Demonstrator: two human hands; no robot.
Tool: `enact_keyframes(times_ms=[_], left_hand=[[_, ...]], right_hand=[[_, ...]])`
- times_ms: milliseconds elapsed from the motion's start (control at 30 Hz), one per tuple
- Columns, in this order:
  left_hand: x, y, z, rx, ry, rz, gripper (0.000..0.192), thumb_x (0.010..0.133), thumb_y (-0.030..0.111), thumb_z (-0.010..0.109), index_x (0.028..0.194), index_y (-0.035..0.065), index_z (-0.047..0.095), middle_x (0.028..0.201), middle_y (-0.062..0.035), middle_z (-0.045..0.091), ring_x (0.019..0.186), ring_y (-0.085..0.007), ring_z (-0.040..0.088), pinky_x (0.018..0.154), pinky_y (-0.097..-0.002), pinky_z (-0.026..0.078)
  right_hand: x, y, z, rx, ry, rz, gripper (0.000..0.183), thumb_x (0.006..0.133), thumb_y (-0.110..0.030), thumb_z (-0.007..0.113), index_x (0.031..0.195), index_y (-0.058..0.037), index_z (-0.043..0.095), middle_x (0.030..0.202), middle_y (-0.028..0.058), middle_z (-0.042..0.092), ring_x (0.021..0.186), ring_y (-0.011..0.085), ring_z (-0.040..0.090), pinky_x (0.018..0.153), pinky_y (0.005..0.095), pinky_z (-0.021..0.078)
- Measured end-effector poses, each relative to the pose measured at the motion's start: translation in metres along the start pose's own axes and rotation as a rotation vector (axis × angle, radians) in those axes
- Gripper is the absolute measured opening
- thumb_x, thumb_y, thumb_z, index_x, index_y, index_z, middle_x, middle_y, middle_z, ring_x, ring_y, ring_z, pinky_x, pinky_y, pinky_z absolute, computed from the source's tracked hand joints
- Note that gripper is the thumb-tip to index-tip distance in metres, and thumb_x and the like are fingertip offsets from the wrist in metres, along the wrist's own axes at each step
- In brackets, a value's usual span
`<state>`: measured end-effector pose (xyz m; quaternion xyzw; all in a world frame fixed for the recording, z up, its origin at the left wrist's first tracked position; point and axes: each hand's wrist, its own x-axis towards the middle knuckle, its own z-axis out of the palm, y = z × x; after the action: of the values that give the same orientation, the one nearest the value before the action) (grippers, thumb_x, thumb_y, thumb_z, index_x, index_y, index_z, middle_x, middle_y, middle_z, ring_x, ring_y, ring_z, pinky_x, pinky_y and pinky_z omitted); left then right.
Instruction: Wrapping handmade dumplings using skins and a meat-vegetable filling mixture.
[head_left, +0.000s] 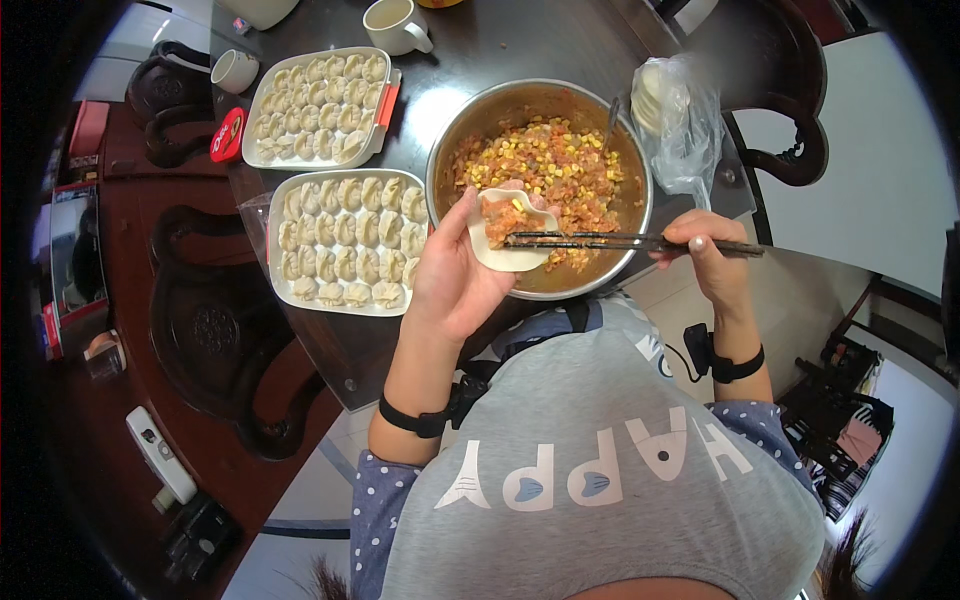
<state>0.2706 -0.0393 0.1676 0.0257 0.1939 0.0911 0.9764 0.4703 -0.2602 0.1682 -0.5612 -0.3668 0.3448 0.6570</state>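
Note:
My left hand (461, 274) holds a round dumpling wrapper (506, 257) on its palm and fingers, with a lump of meat and corn filling (504, 217) on it. In my right hand (705, 251) is a pair of dark chopsticks (600, 241), whose tips touch the filling on the wrapper. Below the wrapper and my left fingertips stands a large metal bowl (643, 225) with more filling (551, 161) in it. A metal utensil handle (611, 124) leans against the bowl's inner wall, its lower end hidden in the filling.
Two white trays (279, 296) (251, 154) of folded dumplings stand left of the bowl. A clear plastic bag (682, 142) with round wrappers (654, 94) lies right of it. Two white mugs (394, 28) (235, 71) and a red lid (228, 135) are near the trays. Dark carved chairs (214, 330) flank the table.

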Motion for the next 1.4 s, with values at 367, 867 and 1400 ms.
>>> enact_keyframes(times_ms=[367, 867, 1400], left_hand=[[0.001, -0.001, -0.006, 0.018, 0.054, 0.096, 0.047, 0.105, 0.029, 0.031, 0.139, -0.0017, 0.038, 0.137, -0.0223, 0.047, 0.132, -0.0351, 0.042, 0.111, -0.05, 0.033], [-0.003, 0.007, -0.008, -0.004, 0.08, 0.101, 0.048, 0.105, 0.031, 0.03, 0.139, -0.0011, 0.039, 0.136, -0.019, 0.048, 0.129, -0.0315, 0.045, 0.11, -0.0478, 0.036], [0.005, 0.003, -0.011, -0.051, 0.077, 0.234, 0.048, 0.104, 0.03, 0.034, 0.139, -0.0034, 0.037, 0.137, -0.021, 0.047, 0.132, -0.0343, 0.042, 0.113, -0.0456, 0.032]], right_hand=[[0.002, -0.026, 0.023, 0.014, 0.197, -0.003, 0.044, 0.101, -0.032, 0.05, 0.092, 0.0084, 0.065, 0.081, 0.019, 0.068, 0.067, 0.0233, 0.069, 0.06, 0.0311, 0.0589], [0.004, -0.043, 0.035, -0.064, 0.349, -0.02, 0.045, 0.103, -0.026, 0.043, 0.084, 0.0081, 0.064, 0.075, 0.0174, 0.065, 0.063, 0.0224, 0.067, 0.061, 0.0301, 0.0573], [-0.01, -0.032, 0.03, -0.405, 0.297, 0.013, 0.028, 0.097, -0.012, 0.055, 0.084, 0.008, 0.069, 0.074, 0.0135, 0.068, 0.065, 0.0177, 0.066, 0.061, 0.0264, 0.0528]])
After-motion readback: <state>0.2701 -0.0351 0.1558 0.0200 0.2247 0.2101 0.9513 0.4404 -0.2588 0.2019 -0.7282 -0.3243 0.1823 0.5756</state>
